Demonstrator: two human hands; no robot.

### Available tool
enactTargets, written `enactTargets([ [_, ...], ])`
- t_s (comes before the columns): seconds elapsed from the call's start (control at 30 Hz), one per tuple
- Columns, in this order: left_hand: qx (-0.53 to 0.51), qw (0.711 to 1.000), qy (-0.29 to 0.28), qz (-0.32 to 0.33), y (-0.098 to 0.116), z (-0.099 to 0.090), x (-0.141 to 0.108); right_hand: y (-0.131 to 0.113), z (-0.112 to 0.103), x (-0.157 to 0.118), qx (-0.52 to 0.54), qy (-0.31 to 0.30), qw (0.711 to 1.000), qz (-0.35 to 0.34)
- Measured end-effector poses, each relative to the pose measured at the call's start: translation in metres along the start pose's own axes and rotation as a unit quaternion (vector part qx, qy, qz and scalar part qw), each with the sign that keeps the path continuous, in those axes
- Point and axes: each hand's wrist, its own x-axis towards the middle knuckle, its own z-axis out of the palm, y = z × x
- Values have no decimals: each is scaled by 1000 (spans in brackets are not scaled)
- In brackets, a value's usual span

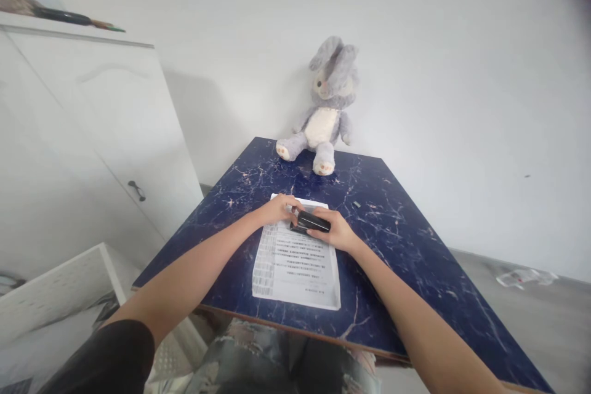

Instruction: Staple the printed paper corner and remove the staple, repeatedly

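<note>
A black stapler (314, 221) is held low over the upper part of a printed sheet of paper (300, 277) covered in lines of text. My right hand (339, 231) grips its right end, thumb on the near side and fingers on the far side. At the stapler's left end, my left hand (281, 209) is closed, with thumb and fingertips pinching it. A slim dark lower part shows beneath the glossy top, mostly hidden behind my fingers. The paper lies flat on the blue marbled table (231, 209).
A grey plush rabbit (323, 126) sits at the table's far edge against the white wall. Small scraps (356, 204) lie right of the paper. To the left are a white cabinet (120, 135) and a white bin (106, 265). Clear plastic packaging (526, 277) rests on the floor at right.
</note>
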Motion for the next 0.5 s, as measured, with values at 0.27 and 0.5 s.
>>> enactTargets([
  [0.27, 39, 999, -10, 4, -4, -6, -1, 5, 3, 0, -10, 11, 1000, 19],
  [0.5, 60, 998, -15, 19, -5, -6, -3, 6, 2, 0, -22, 11, 1000, 17],
])
